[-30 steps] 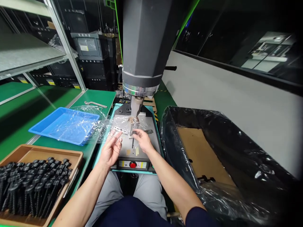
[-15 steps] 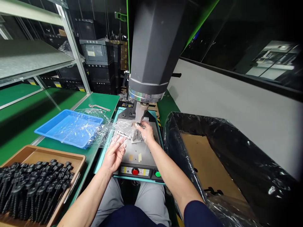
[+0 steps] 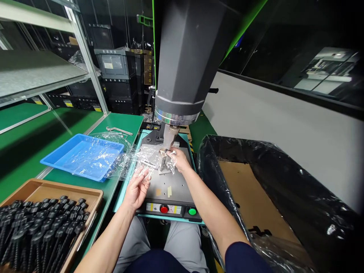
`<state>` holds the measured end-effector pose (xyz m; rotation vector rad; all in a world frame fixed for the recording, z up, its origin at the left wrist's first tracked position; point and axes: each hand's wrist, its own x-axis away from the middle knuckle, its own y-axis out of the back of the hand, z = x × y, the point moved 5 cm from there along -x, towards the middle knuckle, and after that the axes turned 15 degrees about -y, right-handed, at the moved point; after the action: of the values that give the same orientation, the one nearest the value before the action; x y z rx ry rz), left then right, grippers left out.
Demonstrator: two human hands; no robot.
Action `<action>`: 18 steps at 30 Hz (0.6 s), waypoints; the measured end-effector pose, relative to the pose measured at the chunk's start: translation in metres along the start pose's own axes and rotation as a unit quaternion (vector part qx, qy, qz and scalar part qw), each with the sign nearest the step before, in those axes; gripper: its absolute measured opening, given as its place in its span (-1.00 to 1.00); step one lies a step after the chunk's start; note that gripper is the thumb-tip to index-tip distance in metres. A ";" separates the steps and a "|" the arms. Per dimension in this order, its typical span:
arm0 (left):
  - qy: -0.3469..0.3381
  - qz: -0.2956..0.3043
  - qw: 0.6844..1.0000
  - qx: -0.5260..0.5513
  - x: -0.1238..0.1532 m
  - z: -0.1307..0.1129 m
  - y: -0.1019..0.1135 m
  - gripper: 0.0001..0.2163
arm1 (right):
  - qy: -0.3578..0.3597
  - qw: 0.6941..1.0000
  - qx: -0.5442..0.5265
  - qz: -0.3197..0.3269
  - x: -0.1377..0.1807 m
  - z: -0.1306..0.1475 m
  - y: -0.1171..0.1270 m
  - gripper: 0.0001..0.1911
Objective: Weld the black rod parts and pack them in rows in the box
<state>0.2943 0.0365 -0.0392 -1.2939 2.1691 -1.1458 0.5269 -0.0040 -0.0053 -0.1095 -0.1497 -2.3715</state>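
A crinkled clear plastic bag (image 3: 146, 152) stretches from the blue tray across to the metal fixture on the machine bed. My left hand (image 3: 137, 188) is at the bag's near edge, thumb and fingers closed on the film. My right hand (image 3: 180, 159) pinches another part of the film beside the small metal fixture (image 3: 162, 167), just under the machine's metal tip (image 3: 170, 137). Film and fingers partly hide the fixture. The grey machine head (image 3: 182, 57) hangs directly above both hands.
On the left bench are a blue tray (image 3: 65, 151), a wrench (image 3: 119, 131) and a brown tray (image 3: 93, 193) of black ribbed parts (image 3: 42, 227). A red button (image 3: 164, 209) and a green button (image 3: 192, 211) line the machine's front. A plastic-lined box (image 3: 244, 189) stands right.
My right hand has shifted slightly right and down, drawing a crumpled piece of film past the fixture's right side. My left hand stays almost in place.
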 end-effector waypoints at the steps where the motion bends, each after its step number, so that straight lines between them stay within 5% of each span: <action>1: 0.000 -0.002 1.000 -0.004 -0.001 0.001 0.000 -0.64 | -0.004 1.000 -0.007 0.001 -0.001 -0.002 -0.001 -0.59; 12: -0.004 0.003 0.998 -0.062 -0.005 0.008 0.003 -0.59 | -0.129 0.965 -0.227 -0.008 0.035 -0.052 0.022 -0.36; 18: -0.001 0.001 0.989 -0.145 0.015 0.016 0.032 -0.52 | -0.126 0.973 -0.191 0.038 0.075 -0.068 0.017 -0.44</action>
<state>0.2793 0.0249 -0.0728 -1.4061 2.4016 -0.8486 0.4821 -0.0767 -0.0619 -0.5900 0.1900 -2.2757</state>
